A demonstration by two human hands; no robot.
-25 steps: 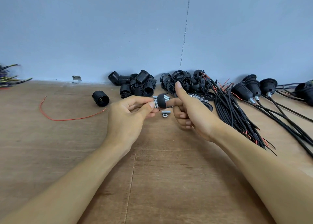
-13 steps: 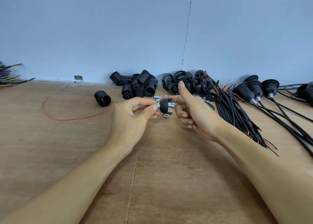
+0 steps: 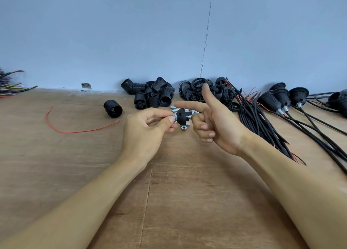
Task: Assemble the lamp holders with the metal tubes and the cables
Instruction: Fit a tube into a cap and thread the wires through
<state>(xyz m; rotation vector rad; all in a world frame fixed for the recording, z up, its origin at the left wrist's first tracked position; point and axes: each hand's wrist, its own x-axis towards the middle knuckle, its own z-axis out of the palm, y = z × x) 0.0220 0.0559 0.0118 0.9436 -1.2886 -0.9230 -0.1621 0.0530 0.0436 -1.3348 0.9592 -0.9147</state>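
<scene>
Left hand: centre of frame, thumb and fingertips pinching the silver left end of the cap
Cap: small, black, held above the table between the two hands, centre of frame
Right hand: just right of centre; thumb raised, forefinger straight and reaching left above the cap, other three fingers curled; contact with the cap cannot be told
Tubes: short, silver, loose on the table behind the cap, partly hidden by it
Nut: silver, flat on the table just below the cap
Holders: black ribbed heap against the wall, above the left hand
Lone holder: on its side, left of the heap, apart from it
Rings: black heap at the wall, behind the right thumb
Cables: black bundle with red ends, slanting to the lower right beside the right wrist
Finished holders: upper right, cables attached
Red wire: single curved strand, left of centre
Bracket: small, metal, at the wall foot, upper left
Table: brown board, seam running down the middle
</scene>
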